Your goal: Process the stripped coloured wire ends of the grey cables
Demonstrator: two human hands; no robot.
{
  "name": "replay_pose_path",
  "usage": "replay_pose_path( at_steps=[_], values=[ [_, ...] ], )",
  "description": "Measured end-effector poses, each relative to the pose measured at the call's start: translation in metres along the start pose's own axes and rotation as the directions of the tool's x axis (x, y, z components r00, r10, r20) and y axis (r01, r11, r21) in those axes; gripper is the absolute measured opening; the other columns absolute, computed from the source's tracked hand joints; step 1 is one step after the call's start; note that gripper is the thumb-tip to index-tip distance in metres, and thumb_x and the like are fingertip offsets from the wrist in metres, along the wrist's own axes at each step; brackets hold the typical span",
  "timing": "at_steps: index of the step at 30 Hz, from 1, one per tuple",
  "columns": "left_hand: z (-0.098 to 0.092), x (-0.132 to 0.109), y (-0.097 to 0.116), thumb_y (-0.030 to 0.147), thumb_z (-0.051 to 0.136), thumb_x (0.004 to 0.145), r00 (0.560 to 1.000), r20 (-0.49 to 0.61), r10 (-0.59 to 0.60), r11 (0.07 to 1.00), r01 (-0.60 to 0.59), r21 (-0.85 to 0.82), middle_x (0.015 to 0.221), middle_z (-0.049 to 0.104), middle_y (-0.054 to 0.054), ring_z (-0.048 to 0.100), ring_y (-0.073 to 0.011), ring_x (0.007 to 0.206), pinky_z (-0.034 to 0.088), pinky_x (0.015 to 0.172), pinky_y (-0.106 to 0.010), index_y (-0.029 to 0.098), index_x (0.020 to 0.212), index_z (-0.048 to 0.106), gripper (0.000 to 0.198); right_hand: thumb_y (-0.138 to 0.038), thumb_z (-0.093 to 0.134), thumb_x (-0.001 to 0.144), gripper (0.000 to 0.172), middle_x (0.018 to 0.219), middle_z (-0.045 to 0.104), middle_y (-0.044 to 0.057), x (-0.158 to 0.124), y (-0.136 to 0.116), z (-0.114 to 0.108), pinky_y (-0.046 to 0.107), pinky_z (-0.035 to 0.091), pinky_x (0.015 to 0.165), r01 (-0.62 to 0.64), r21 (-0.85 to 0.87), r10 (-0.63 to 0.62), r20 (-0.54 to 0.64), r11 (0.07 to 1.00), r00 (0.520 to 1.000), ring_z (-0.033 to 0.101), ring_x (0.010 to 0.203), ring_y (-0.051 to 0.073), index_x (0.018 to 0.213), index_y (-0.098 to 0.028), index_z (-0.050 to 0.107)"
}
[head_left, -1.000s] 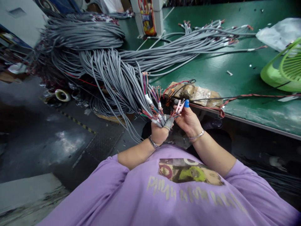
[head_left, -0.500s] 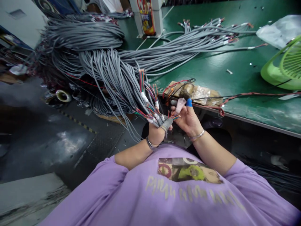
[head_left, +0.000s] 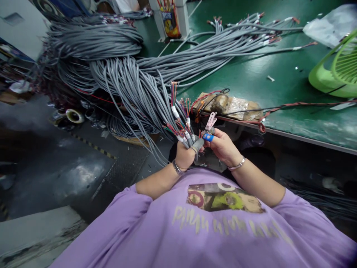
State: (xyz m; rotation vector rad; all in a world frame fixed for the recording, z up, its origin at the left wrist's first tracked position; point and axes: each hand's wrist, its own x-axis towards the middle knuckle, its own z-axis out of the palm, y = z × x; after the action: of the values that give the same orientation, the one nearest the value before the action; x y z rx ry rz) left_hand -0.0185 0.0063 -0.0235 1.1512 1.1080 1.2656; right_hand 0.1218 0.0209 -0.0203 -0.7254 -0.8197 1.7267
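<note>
My left hand [head_left: 185,155], a grey cover on its thumb, is closed around the ends of several grey cables [head_left: 154,100]. White bands and stripped coloured wires [head_left: 173,93] stick up past that grip. Close beside it, my right hand [head_left: 225,148] is closed, with a blue cover [head_left: 208,137] on the thumb. Thumb and fingers pinch together at the thin wires [head_left: 201,134] of one cable end, partly hidden by the fingers. A pale pink clip [head_left: 211,121], like a clothespin, rises just above these fingers; what bears it is hidden.
On the green table [head_left: 279,89], a taped board with a lump [head_left: 221,103] lies at the near edge, with red and black cords. More cables stretch behind it. A green fan [head_left: 331,76] and plastic bag [head_left: 329,26] stand at right. Coiled cables [head_left: 92,39] pile up left.
The right thumb has come down from its raised position onto the wires, and its fingers have closed. The pink clip now points upward. The left hand keeps its hold on the cables.
</note>
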Motion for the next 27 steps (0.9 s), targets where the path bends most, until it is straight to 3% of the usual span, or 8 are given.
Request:
replay_pose_path(
  at_steps=[4,9,16,20,23,25,27],
  values=[
    [-0.005,0.003,0.01,0.048,0.078,0.076,0.988,0.141,-0.062,0.998,0.058,0.03,0.056,0.066,-0.002,0.059,-0.0112,0.05,0.049,0.053,-0.024,0.015,0.062,0.066,0.038,-0.039,0.085,0.07,0.027,0.06,0.065,-0.001,0.001,-0.005,-0.001,0.026,0.042,0.051,-0.008,-0.095,0.009,0.008,0.995,1.0,0.061,0.05,0.013,0.075,-0.018,0.069],
    [-0.005,0.007,0.022,0.05,0.081,0.072,0.967,0.212,-0.142,0.99,0.142,0.014,0.055,0.066,-0.003,0.06,-0.0111,0.048,0.05,0.05,-0.023,0.015,0.061,0.066,0.04,-0.041,0.089,0.065,0.032,0.059,0.065,-0.002,0.001,-0.007,-0.005,0.025,0.04,0.05,-0.021,-0.119,0.016,-0.039,0.993,0.999,0.055,0.05,0.01,0.074,-0.018,0.069],
    [0.003,0.007,0.009,0.049,0.084,0.067,0.986,0.027,-0.164,0.979,0.166,-0.117,0.058,0.068,-0.001,0.063,-0.0117,0.049,0.056,0.052,-0.024,0.015,0.071,0.067,0.037,-0.039,0.083,0.073,0.03,0.055,0.063,-0.002,-0.006,-0.004,0.006,0.026,0.043,0.054,0.016,-0.037,-0.017,-0.027,0.999,0.999,0.058,0.051,0.012,0.068,-0.02,0.06],
    [0.005,0.006,0.011,0.049,0.085,0.064,0.987,-0.019,-0.162,0.978,0.158,-0.139,0.054,0.066,0.0,0.061,-0.0114,0.046,0.055,0.05,-0.024,0.016,0.065,0.064,0.039,-0.039,0.084,0.073,0.029,0.056,0.061,-0.004,-0.006,0.0,0.003,0.027,0.045,0.056,0.037,-0.014,-0.037,-0.018,0.999,0.999,0.057,0.054,0.012,0.07,-0.021,0.061],
    [0.004,0.001,0.014,0.049,0.082,0.068,0.992,-0.006,-0.128,0.984,0.126,-0.125,0.055,0.066,-0.001,0.06,-0.0109,0.046,0.054,0.049,-0.024,0.016,0.062,0.064,0.038,-0.052,0.087,0.064,0.039,0.062,0.064,-0.002,-0.002,0.002,-0.012,0.028,0.05,0.059,-0.035,0.02,0.035,0.044,0.999,0.998,0.058,0.057,0.013,0.074,-0.021,0.066],
    [0.003,-0.003,0.013,0.049,0.08,0.071,0.996,0.006,-0.088,0.99,0.088,-0.11,0.056,0.067,-0.001,0.06,-0.011,0.048,0.053,0.05,-0.024,0.017,0.064,0.065,0.037,-0.071,0.08,0.062,0.054,0.07,0.069,0.002,0.004,0.001,-0.022,0.03,0.053,0.061,-0.149,0.083,0.14,0.097,0.985,0.985,0.06,0.061,0.015,0.079,-0.02,0.07],
    [0.003,-0.006,0.011,0.049,0.079,0.074,0.998,0.021,-0.059,0.994,0.061,-0.087,0.057,0.067,-0.001,0.061,-0.0113,0.05,0.053,0.051,-0.024,0.017,0.064,0.066,0.036,-0.078,0.072,0.064,0.061,0.074,0.07,0.003,0.011,-0.001,-0.028,0.029,0.053,0.059,-0.168,0.132,0.164,0.038,0.977,0.986,0.059,0.06,0.014,0.083,-0.02,0.071]
  ],
)
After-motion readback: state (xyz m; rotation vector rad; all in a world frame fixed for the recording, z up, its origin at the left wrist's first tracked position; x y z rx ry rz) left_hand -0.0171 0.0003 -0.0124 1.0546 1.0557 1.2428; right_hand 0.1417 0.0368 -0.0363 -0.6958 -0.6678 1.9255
